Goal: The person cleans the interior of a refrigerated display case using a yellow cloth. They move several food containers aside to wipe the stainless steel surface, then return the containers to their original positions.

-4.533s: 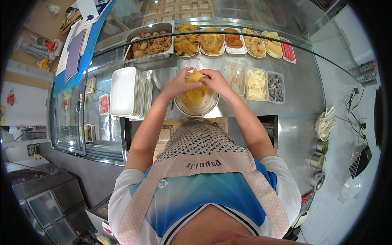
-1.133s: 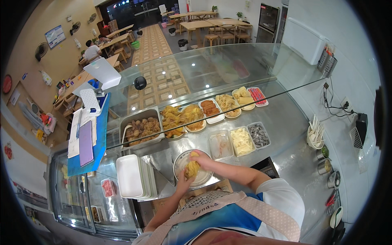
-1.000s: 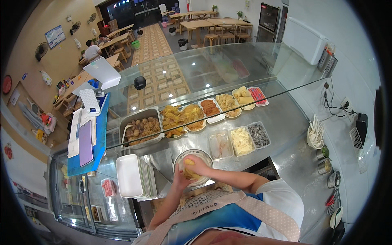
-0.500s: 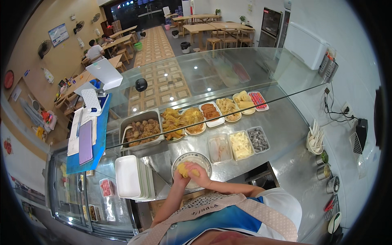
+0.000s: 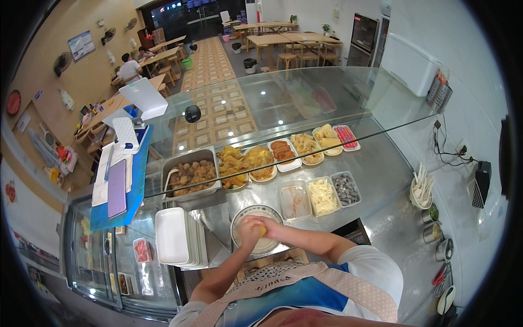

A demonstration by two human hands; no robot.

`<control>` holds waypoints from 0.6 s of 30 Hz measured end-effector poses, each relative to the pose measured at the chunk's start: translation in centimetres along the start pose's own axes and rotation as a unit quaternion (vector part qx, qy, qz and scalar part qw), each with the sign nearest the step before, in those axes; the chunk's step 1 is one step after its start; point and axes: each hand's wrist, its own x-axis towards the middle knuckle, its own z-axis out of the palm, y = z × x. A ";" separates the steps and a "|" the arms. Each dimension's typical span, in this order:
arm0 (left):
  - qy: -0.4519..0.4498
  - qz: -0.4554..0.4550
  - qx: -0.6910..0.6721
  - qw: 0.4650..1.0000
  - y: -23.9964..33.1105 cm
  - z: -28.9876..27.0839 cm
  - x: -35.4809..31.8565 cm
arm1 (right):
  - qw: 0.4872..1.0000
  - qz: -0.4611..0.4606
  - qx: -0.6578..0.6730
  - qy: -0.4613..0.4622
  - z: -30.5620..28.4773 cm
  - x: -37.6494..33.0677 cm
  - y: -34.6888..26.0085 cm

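Both hands are close together above a round, pale plate (image 5: 236, 218) with a patterned rim, which sits on the metal counter. My left hand (image 5: 249, 230) and my right hand (image 5: 271, 226) are closed around a small yellow lump (image 5: 262, 231), pressing it from either side. Only a bit of the lump shows between the fingers, so its kind cannot be made out. Just beyond the plate are a clear tub (image 5: 295, 200) with a little pale food and a tub of pale yellow strips (image 5: 323, 196).
Stacked white trays (image 5: 172, 234) stand left of the plate. Behind the slanted glass guard (image 5: 305, 92) are a deep pan of brown food (image 5: 190, 177) and several filled trays. A tub of grey pieces (image 5: 345, 188) is at right. A blue board (image 5: 136, 185) with a purple phone-like slab lies left.
My hands have closed further over the yellow lump and hide more of it. My left forearm has swung, and the left sleeve shows more. The whole view has shifted slightly.
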 end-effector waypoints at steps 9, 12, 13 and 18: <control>-0.158 0.171 0.067 0.970 0.1 -0.2 -0.1 | 0.963 0.232 -0.095 -0.102 -1.2 2.3 -2.0; -0.200 0.194 0.076 0.957 1.0 -0.5 -0.3 | 0.955 0.247 -0.146 -0.075 -0.5 2.7 -2.5; -0.215 0.196 0.080 0.953 1.2 -0.5 -0.4 | 0.951 0.252 -0.168 -0.066 -0.3 2.9 -2.6; -0.256 0.274 0.108 0.921 1.4 -0.6 -0.9 | 0.926 0.259 -0.275 -0.011 1.0 3.6 -3.0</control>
